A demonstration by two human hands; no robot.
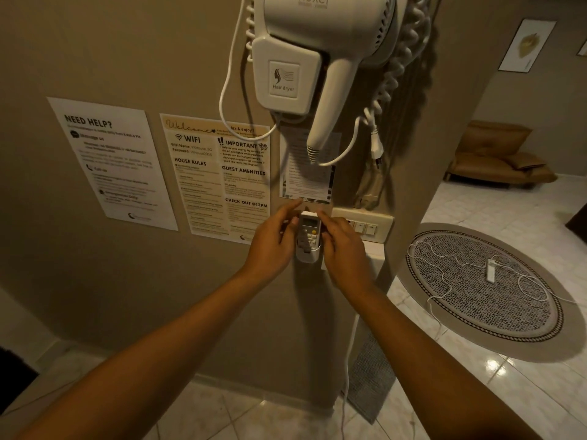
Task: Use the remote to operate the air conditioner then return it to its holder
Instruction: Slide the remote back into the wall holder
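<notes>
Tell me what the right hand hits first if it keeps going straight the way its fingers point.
Probably the white air conditioner remote in its wall holder; the right hand fingers already reach its top edge.

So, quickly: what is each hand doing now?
Left hand: fingers at the remote, grip unclear.
Right hand: fingers at the remote's top, grip unclear.

Single head-worn wide-angle view, looking forward and down at a beige wall [95,281] from close range. Hair dryer [317,42] near the top edge, notices [114,160] at mid height, tiled floor [476,392] and round rug [482,281] off to the right. Edges visibly bowed.
</notes>
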